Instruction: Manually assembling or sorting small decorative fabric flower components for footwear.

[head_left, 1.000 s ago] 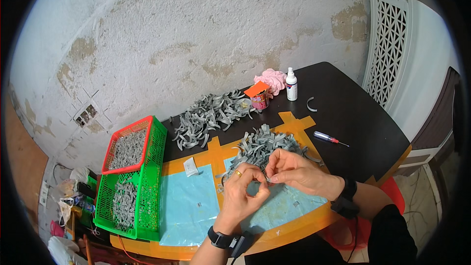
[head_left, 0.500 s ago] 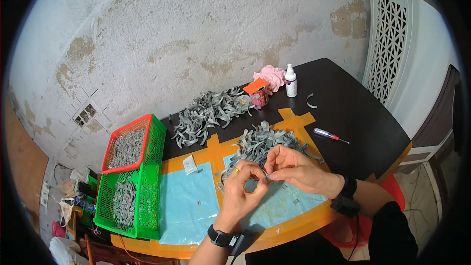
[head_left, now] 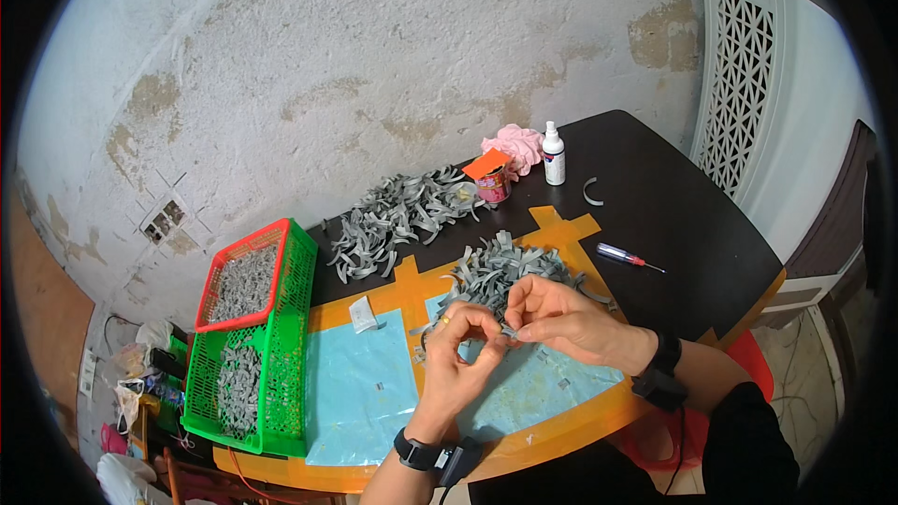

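Observation:
My left hand [head_left: 458, 365] and my right hand [head_left: 582, 329] meet over the front of the table, fingertips almost touching. Between them is a small grey strip [head_left: 508, 330], mostly hidden by the fingers. Thumb and fingers of the left hand are pinched at its near end, forming a rounded gap; the right hand pinches it from the other side. Just beyond the hands lies a heap of curved grey strips [head_left: 500, 266]. Light blue sheeting [head_left: 360, 393], edged with orange tape [head_left: 412, 282], lies under the hands.
A second grey strip pile [head_left: 388, 224] lies at the back. At left, a green basket [head_left: 288, 355] and red-rimmed basket [head_left: 281, 266] hold small grey pieces. Further right are a tin [head_left: 494, 187], pink cloth [head_left: 517, 147], white bottle [head_left: 554, 157], screwdriver [head_left: 629, 257] and single strip [head_left: 589, 192].
My left hand's fingers have shifted slightly, and a wider gap shows between its thumb and index finger. The right hand stays almost in the same place.

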Available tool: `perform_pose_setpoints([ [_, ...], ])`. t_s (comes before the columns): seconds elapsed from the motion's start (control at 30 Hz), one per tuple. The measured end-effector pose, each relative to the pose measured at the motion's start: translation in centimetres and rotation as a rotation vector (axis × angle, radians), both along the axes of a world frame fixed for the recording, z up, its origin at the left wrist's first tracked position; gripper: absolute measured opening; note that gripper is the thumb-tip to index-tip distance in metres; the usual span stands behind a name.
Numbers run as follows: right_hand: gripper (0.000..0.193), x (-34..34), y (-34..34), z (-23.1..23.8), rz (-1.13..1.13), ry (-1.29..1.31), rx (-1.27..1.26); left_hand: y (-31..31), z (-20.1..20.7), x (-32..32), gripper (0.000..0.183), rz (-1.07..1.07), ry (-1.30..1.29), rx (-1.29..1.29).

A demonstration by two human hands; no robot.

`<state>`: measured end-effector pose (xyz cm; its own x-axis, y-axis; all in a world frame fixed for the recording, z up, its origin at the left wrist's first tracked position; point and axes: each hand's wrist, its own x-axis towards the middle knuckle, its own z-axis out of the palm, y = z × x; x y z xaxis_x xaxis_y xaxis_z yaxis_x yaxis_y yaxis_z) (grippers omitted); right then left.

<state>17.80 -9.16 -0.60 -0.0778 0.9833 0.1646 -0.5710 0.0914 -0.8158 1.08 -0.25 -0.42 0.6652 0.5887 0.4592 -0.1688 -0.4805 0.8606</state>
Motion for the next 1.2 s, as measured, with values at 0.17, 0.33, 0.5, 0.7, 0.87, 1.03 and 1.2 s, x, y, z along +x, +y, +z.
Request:
perform_pose_setpoints([
  [0.17, 0.029, 0.4, 0.2, -0.3, -0.024, -0.025, 0.015, 0.1, 0.2, 0.1, 0.021, 0.018, 0.085, 0.009],
  [0.33, 0.031, 0.2, 0.4, -0.3, -0.004, -0.04, -0.006, 0.4, 0.1, -0.2, 0.017, -0.001, 0.035, 0.044],
  [0.5, 0.032, 0.0, 0.1, -0.1, -0.042, -0.003, -0.051, 0.3, 0.7, -0.2, 0.009, -0.032, 0.026, 0.117],
  [0.7, 0.033, -0.1, -0.1, 0.4, -0.038, -0.014, -0.049, 0.0, 0.3, -0.1, 0.008, -0.076, 0.0, 0.049],
  [0.87, 0.033, -0.3, 0.3, 0.0, -0.063, -0.029, -0.036, -0.2, 1.0, -0.1, 0.007, -0.034, 0.007, 0.074],
  [1.03, 0.033, -0.2, 0.7, 0.3, -0.016, -0.079, -0.005, 0.0, 0.2, -0.3, 0.005, 0.003, 0.059, 0.073],
  [1.2, 0.037, -0.2, 0.3, 0.2, -0.08, -0.192, -0.04, -0.2, -0.5, 0.1, 0.008, 0.05, 0.1, 0.185],
])
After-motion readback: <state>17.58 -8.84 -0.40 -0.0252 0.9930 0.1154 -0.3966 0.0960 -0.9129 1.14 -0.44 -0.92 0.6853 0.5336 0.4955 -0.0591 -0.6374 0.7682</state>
